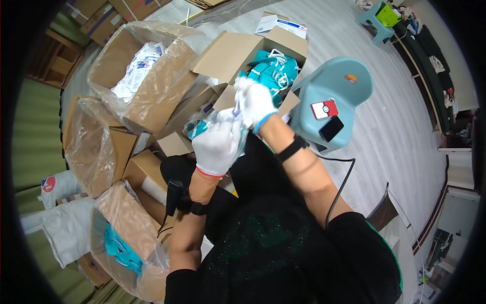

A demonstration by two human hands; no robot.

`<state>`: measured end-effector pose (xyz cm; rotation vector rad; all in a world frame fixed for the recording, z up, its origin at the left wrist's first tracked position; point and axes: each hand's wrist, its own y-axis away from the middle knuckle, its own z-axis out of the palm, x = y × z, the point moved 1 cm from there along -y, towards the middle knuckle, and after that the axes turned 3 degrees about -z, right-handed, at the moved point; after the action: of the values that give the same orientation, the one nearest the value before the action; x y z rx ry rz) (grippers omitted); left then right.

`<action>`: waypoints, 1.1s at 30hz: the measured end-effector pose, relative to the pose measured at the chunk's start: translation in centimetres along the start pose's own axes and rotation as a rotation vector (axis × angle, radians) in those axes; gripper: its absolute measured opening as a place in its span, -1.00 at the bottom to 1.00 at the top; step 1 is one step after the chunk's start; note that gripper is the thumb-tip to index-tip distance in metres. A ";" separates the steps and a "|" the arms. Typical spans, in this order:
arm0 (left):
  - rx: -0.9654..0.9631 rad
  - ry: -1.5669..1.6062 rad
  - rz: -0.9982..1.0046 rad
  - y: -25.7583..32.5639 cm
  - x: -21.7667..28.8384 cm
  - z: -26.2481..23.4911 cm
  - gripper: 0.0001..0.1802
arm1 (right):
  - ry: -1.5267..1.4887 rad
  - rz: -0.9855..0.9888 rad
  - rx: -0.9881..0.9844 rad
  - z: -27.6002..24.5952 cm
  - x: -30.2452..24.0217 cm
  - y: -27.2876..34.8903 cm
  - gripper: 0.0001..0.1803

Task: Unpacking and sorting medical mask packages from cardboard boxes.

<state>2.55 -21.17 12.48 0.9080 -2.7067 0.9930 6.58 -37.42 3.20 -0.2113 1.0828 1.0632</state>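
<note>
Single head cam, fisheye, looks steeply down, close over gloved hands and cardboard boxes (152, 86).

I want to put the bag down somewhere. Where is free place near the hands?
Bare floor lies right of the blue plastic seat, which bears only a phone and a red-white card. Left and ahead is crowded: open cardboard boxes surround the left hand, the right hand and the clear bag.

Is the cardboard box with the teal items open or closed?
Open: the cardboard box has its flaps spread, showing teal items inside.
</note>
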 end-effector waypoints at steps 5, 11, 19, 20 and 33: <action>0.178 0.389 -0.320 0.7 1.3 -1.1 -0.79 | -0.367 -0.155 -0.025 -1.9 -5.9 -1.1 -0.86; 0.130 0.865 -0.660 -1.6 0.8 1.5 -0.60 | -0.278 -0.074 -0.241 -8.1 -10.4 3.5 -0.37; -0.028 1.022 -0.915 -6.6 -3.0 9.2 -0.49 | 0.542 0.075 -0.334 -8.9 -12.6 11.8 -0.60; -0.024 1.026 -0.917 -6.6 -2.9 10.1 -0.49 | 0.548 0.076 -0.335 -9.2 -12.6 11.7 -0.60; -0.442 1.598 -1.561 -4.9 -5.3 19.4 -0.07 | 0.597 -0.226 0.102 -5.9 -15.0 4.2 -0.62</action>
<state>11.41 -33.60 -1.49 0.9740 -0.4374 0.2819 -1.23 -47.87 13.60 -0.5802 1.6002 0.7511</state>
